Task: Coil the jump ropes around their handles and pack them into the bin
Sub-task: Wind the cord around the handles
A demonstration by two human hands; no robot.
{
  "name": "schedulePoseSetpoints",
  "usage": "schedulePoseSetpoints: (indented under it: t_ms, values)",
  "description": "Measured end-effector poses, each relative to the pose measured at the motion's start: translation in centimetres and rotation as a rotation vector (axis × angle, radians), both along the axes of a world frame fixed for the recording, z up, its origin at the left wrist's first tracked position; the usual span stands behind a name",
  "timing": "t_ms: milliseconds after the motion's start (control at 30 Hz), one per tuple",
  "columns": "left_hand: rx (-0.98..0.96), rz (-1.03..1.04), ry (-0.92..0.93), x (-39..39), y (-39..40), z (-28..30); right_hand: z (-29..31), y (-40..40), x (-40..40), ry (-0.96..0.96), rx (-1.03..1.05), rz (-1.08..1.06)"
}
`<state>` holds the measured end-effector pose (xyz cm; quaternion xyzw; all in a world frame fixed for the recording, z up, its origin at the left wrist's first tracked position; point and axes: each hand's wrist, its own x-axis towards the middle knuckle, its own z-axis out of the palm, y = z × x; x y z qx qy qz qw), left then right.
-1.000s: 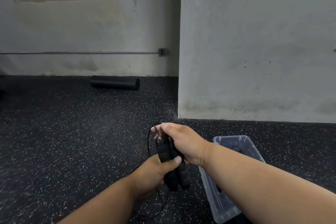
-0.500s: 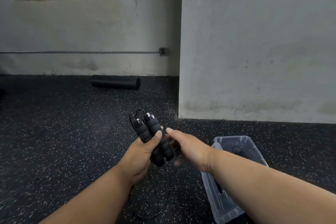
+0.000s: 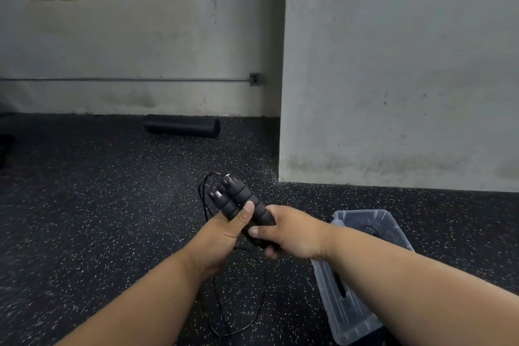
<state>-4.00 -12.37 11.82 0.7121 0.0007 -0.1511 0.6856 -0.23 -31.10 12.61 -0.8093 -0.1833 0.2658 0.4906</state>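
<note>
Two black foam jump rope handles (image 3: 238,199) lie side by side, tilted up and to the left, metal ends uppermost. My left hand (image 3: 224,236) grips their middle with the thumb across the front. My right hand (image 3: 289,233) grips their lower ends from the right. The thin black rope (image 3: 247,300) loops out of the metal ends, passes behind my left hand and hangs in a large loop down to the floor. A clear plastic bin (image 3: 365,275) stands on the floor at the right, partly hidden under my right forearm, with dark rope inside.
The floor is black speckled rubber. A black foam roller (image 3: 182,126) lies by the far wall. A grey wall corner (image 3: 280,149) juts out just beyond the bin. A window sits at the upper left.
The handles swung from pointing down to pointing up and left. My right hand let go of their top, opened briefly, and now grips their lower ends. The rope loop hangs lower.
</note>
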Motion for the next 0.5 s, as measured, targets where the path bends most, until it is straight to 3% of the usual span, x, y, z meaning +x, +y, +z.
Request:
schedulePoseSetpoints:
  t_ms: [100,200,267,333,500]
  values:
    - [0.555,-0.028,0.072,-0.1,2.1,1.8,1.4,-2.0,1.5,-0.434,-0.403,-0.041]
    - [0.865,0.115,-0.043,-0.6,3.7,3.2,2.0,-3.8,2.5,-0.681,-0.637,-0.058]
    - [0.913,0.214,-0.238,-0.8,3.5,3.8,2.1,-4.1,2.6,-0.785,-0.725,-0.002]
    - [0.919,0.151,-0.302,-0.6,3.2,3.7,2.2,-3.7,2.4,-0.904,-0.757,0.065]
    - [0.593,-0.099,0.017,-0.5,2.0,1.4,2.2,-1.9,1.3,-1.096,-0.725,0.212]
